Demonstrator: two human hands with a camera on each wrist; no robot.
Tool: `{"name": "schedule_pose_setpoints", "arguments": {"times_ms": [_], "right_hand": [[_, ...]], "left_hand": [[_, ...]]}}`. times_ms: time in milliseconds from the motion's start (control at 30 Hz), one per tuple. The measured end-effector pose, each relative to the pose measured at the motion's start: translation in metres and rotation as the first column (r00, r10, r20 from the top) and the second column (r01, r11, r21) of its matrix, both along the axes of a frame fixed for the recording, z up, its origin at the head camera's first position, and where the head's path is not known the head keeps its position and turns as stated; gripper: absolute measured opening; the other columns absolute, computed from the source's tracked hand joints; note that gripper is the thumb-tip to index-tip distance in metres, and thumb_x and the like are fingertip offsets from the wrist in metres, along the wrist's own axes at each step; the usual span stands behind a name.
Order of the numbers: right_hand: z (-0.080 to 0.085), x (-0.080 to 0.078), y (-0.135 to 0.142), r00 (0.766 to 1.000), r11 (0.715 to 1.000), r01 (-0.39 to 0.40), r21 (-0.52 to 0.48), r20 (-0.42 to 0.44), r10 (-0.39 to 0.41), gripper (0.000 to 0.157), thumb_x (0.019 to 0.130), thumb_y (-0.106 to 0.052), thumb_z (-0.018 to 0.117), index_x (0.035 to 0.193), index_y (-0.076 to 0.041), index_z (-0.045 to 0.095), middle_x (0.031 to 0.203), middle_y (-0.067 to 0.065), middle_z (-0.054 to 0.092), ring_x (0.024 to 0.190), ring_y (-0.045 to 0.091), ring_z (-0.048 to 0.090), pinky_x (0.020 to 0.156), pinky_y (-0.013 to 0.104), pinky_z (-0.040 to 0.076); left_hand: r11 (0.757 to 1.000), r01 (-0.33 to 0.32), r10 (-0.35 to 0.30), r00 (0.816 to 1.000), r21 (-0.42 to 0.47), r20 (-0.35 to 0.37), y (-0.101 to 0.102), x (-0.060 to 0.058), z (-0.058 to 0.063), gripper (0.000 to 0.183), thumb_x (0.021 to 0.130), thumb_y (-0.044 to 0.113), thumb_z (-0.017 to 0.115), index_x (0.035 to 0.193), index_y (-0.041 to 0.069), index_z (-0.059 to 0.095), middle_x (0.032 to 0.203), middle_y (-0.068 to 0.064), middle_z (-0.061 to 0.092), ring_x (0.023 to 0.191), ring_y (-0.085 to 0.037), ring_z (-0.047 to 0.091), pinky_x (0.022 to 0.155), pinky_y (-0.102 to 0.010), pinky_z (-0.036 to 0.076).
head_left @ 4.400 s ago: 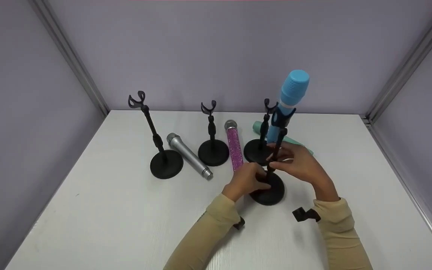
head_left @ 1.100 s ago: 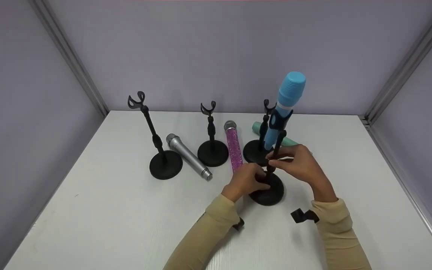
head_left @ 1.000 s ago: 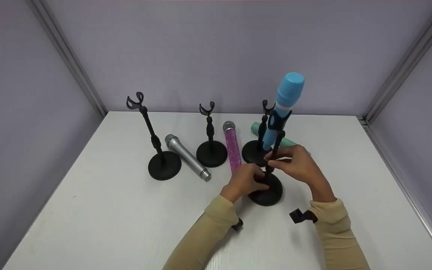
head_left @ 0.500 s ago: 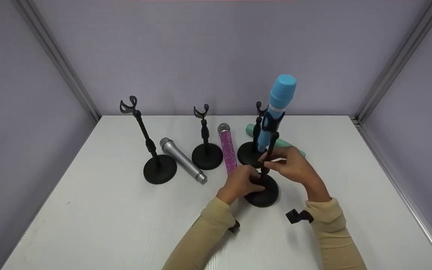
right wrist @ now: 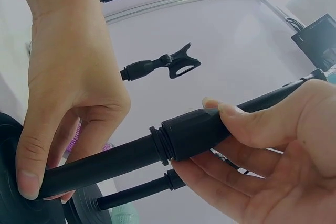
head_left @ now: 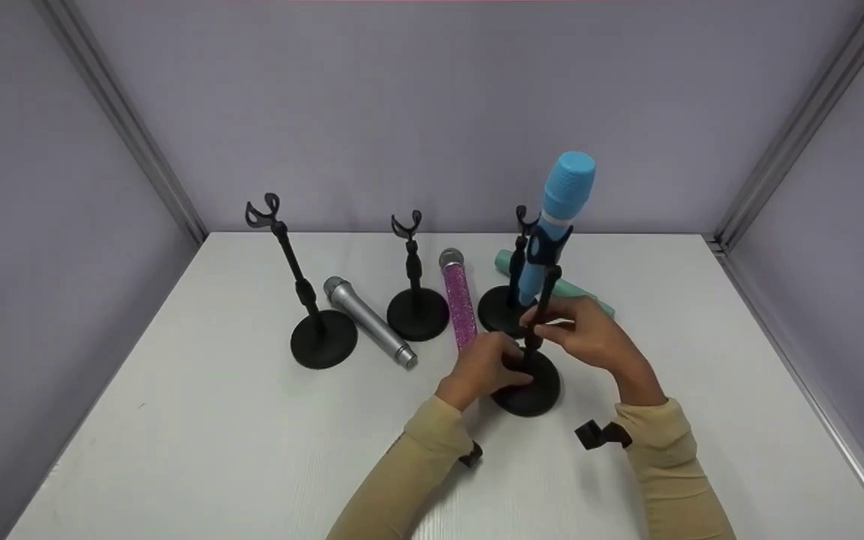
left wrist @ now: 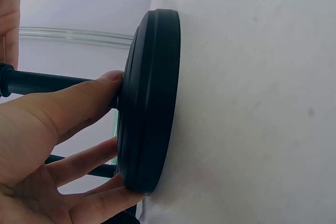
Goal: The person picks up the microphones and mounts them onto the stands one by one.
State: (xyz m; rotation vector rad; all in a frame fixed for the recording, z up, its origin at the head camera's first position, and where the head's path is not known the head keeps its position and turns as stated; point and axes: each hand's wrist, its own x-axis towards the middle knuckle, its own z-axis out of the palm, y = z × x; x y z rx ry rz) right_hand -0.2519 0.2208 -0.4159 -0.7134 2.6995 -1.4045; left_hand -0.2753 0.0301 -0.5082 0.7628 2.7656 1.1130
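Observation:
A light-blue microphone (head_left: 568,187) sits in the clip of a black desktop microphone stand (head_left: 544,386), head up and tilted to the right. My left hand (head_left: 481,367) grips this stand low down, its thumb against the foot of the pole and its fingers at the round base (left wrist: 152,103). Higher on the pole, my right hand (head_left: 589,330) pinches the stand between thumb and fingers. In the right wrist view, those fingertips are at the thick collar (right wrist: 191,132). The base stands flat on the white table.
Three more black stands, the left (head_left: 323,339), middle (head_left: 417,315) and rear right (head_left: 499,309), have vacant clips. A silver microphone (head_left: 370,322), a pink glitter microphone (head_left: 460,300) and a green microphone-like tube (head_left: 582,295) lie between and behind them. Grey walls (head_left: 432,112) enclose the white table (head_left: 214,450).
Over the last few seconds, the blue microphone has shifted slightly left and down relative to the stand's base. Both hands keep their hold. The head view has moved a little.

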Motion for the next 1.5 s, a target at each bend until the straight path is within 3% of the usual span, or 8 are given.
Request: {"name": "schedule_pose_setpoints", "arguments": {"times_ms": [200, 467, 667, 833, 1333, 1500], "right_hand": [[0.0031, 0.0007, 0.0017, 1.0, 1.0, 0.003, -0.004, 0.013, -0.003, 0.024, 0.096, -0.008, 0.072, 0.118, 0.001, 0.072, 0.114, 0.018, 0.074, 0.11, 0.034, 0.071, 0.093, 0.043, 0.06], [0.0001, 0.0002, -0.0019, 0.998, 0.999, 0.037, 0.006, -0.05, -0.036, 0.024, 0.088, -0.019, 0.083, 0.103, -0.003, 0.075, 0.1, 0.014, 0.077, 0.095, 0.027, 0.074, 0.078, 0.021, 0.059], [-0.0007, 0.0017, -0.0022, 0.999, 0.999, 0.036, 0.015, -0.027, -0.035, 0.019, 0.091, -0.012, 0.078, 0.107, -0.001, 0.074, 0.106, 0.016, 0.076, 0.101, 0.031, 0.073, 0.084, 0.035, 0.063], [-0.0005, 0.0024, -0.0016, 1.0, 1.0, 0.001, 0.012, 0.006, -0.001, 0.02, 0.095, -0.005, 0.072, 0.113, 0.0, 0.074, 0.114, 0.019, 0.075, 0.109, 0.035, 0.072, 0.091, 0.046, 0.061], [-0.001, 0.0011, 0.0008, 0.999, 0.999, -0.047, 0.005, 0.002, 0.047, 0.031, 0.097, -0.005, 0.069, 0.127, 0.002, 0.068, 0.116, 0.018, 0.074, 0.111, 0.035, 0.071, 0.094, 0.042, 0.06], [0.0002, 0.0024, 0.0013, 0.999, 0.999, -0.044, 0.003, -0.012, 0.044, 0.026, 0.097, -0.005, 0.069, 0.122, -0.001, 0.071, 0.116, 0.018, 0.074, 0.11, 0.035, 0.072, 0.093, 0.044, 0.06]], "left_hand": [[1.0, 0.006, -0.006, 1.0, 0.005, 0.01, -0.0002, -0.0007, -0.0004, 0.025, 0.082, 0.024, 0.089, 0.103, 0.012, 0.083, 0.098, 0.0, 0.081, 0.088, -0.005, 0.067, 0.083, -0.022, 0.057], [1.0, 0.012, -0.012, 1.0, -0.002, -0.013, -0.0001, -0.0007, 0.0005, 0.023, 0.082, 0.025, 0.089, 0.101, 0.012, 0.083, 0.094, 0.002, 0.081, 0.085, -0.004, 0.067, 0.08, -0.021, 0.056], [1.0, 0.004, -0.004, 1.0, -0.015, -0.008, 0.0002, -0.0002, 0.0011, 0.025, 0.082, 0.025, 0.089, 0.102, 0.012, 0.083, 0.097, 0.002, 0.08, 0.089, -0.005, 0.068, 0.083, -0.022, 0.056], [1.0, 0.025, -0.025, 0.998, -0.018, -0.052, -0.0002, -0.0006, 0.0001, 0.023, 0.082, 0.024, 0.089, 0.1, 0.011, 0.083, 0.097, 0.0, 0.08, 0.091, -0.008, 0.07, 0.082, -0.021, 0.057], [1.0, 0.013, -0.013, 0.999, -0.013, -0.044, -0.0009, 0.0007, 0.0006, 0.023, 0.081, 0.024, 0.089, 0.1, 0.011, 0.083, 0.096, 0.001, 0.08, 0.09, -0.008, 0.069, 0.081, -0.022, 0.056], [1.0, 0.017, -0.017, 0.999, -0.007, -0.049, -0.0006, 0.0002, 0.0, 0.024, 0.081, 0.025, 0.09, 0.099, 0.011, 0.083, 0.095, 0.001, 0.08, 0.089, -0.008, 0.068, 0.081, -0.022, 0.055]]}}
